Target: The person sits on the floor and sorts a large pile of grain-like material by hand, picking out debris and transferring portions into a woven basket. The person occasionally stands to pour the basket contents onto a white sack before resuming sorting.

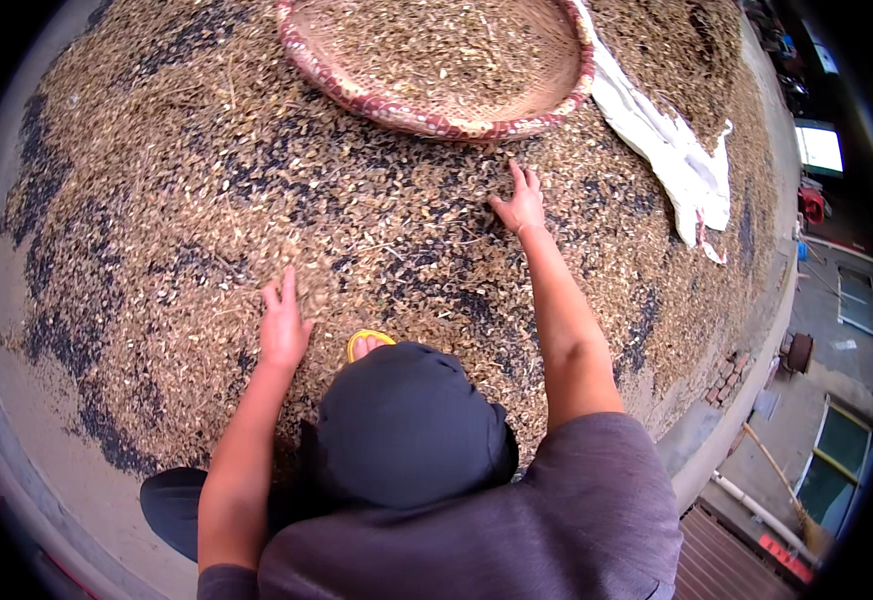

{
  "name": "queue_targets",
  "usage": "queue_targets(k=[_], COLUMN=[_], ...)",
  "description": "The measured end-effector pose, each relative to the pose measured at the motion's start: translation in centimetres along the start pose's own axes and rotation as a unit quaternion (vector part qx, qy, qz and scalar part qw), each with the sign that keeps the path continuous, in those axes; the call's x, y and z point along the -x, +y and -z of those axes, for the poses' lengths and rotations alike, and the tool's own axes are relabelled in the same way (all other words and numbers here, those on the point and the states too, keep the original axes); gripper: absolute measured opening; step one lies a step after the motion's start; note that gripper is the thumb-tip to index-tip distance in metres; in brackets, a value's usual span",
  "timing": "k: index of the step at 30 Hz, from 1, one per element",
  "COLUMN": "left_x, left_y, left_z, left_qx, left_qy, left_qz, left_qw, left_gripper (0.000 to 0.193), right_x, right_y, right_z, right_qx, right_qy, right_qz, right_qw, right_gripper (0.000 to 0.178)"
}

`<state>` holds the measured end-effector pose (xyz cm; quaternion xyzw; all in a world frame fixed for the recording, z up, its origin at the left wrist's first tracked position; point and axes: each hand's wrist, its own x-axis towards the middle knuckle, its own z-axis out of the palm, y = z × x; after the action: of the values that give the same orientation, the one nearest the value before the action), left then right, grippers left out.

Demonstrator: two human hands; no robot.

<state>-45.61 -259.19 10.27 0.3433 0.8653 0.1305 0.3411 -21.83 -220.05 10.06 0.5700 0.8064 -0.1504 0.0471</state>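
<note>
Dry tan husks or pods (pixel 186 190) lie in a wide layer on the ground, with dark patches showing among them. My left hand (pixel 284 328) is low over the layer at the left, fingers stretched forward and thumb apart, with nothing seen in it. Farther forward on the right, my right hand (pixel 522 205) reaches out open, its fingers spread just short of a round woven tray (pixel 436 122). The tray has a red and cream rim and contains more of the same dry bits. Whether either palm touches the layer, I cannot tell.
A white cloth or sack (pixel 671 160) lies crumpled right of the tray, beside a thicker heap of dry matter (pixel 676 50). My foot in a yellow sandal (pixel 369 343) stands ahead of my dark-trousered knee (pixel 406 425). Bricks (pixel 726 378) and a broom (pixel 814 532) are at the right.
</note>
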Motion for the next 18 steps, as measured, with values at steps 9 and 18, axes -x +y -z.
queue_targets(k=[9,18], left_x=[-1.9,-2.3], left_y=[1.3,1.2], left_z=[3.3,3.6], left_qx=[0.048,0.06], left_qy=[0.029,-0.001], left_qz=[0.025,0.069], left_qw=[0.998,0.996], left_gripper=[0.093,0.112], right_x=[11.1,13.5], right_y=[-19.0,-19.0], right_z=[-5.6,-5.4], right_qx=[-0.09,-0.032], right_qy=[-0.198,-0.208], right_qz=[0.311,0.248], right_qw=[0.925,0.946], right_gripper=[0.08,0.112])
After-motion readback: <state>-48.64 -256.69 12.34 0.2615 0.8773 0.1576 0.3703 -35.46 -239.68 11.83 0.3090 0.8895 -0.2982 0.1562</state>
